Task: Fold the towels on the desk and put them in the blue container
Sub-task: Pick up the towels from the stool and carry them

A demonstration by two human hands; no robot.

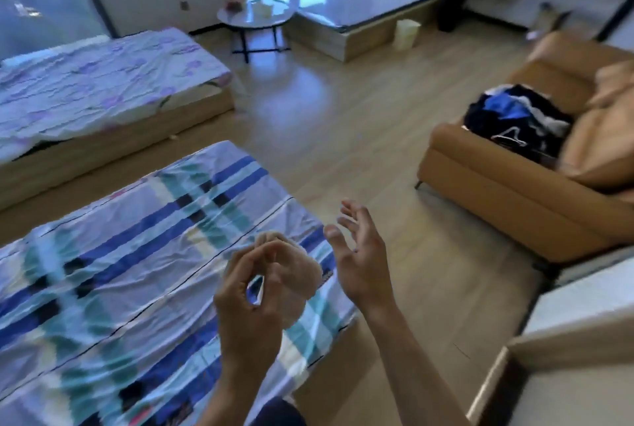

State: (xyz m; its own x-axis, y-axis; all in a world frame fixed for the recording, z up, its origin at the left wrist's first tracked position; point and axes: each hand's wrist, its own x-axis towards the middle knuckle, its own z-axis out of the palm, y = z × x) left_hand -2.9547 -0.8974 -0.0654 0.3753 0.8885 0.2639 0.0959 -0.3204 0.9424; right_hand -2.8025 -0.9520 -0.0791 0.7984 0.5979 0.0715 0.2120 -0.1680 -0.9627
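Note:
A crumpled beige towel [302,274] hangs blurred over the near right corner of the striped bed [137,254]. My left hand [250,298] is in front of the towel, fingers curled into a ring, their tips pinching its upper edge. My right hand [360,254] is just right of the towel, palm turned inward and fingers spread, holding nothing. No blue container shows in this view.
A second bed with a floral sheet [103,82] lies at the left. A tan sofa [514,192] with a pile of dark clothes [514,117] stands on the right. A round side table [254,19] is by the window, and a pale desk corner [566,340] is at the lower right.

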